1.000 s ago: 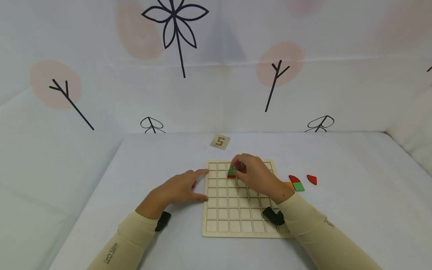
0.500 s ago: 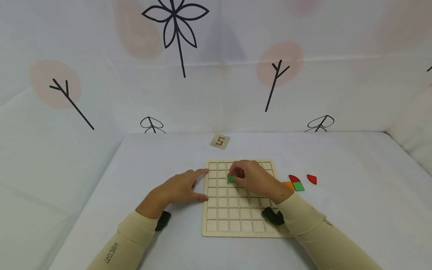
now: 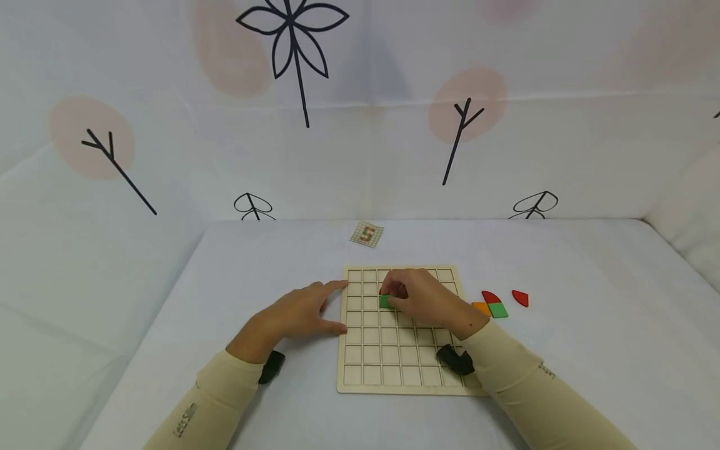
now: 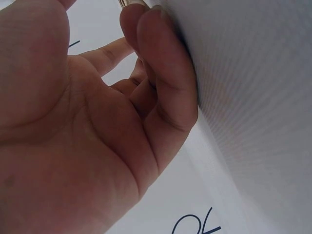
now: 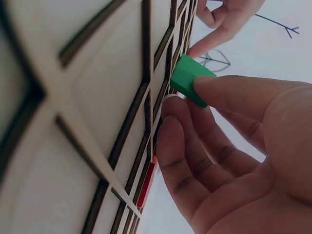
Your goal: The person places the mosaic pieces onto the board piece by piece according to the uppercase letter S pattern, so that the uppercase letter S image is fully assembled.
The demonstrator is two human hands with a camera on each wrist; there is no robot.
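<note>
The right hand point(image 3: 424, 299) arches over the board point(image 3: 371, 356), thumb and fingers pinching a green tile point(image 5: 187, 75) at their tips. The left hand point(image 3: 298, 312) spreads thumb and forefinger wide against the board's edge. Just past the right fingertips — mostly hidden — peeks a red piece point(image 3: 380, 292).

Rear wall: white fabric backdrop point(image 3: 365, 156), horizontal crease point(image 3: 562, 97) across upper part. Print: black-line flower point(image 3: 290, 21) at top, left of centre; forked twig point(image 3: 134, 185) at far left, second twig point(image 3: 455, 147) right of centre, each overlapping peach blotch point(image 3: 70, 140); small leaf motifs point(image 3: 253, 207) just above table's far edge. Side fabric point(image 3: 62, 281) pale, creased. Table point(image 3: 596, 300) white-covered, far right corner rounded. Light soft, diffuse.
</note>
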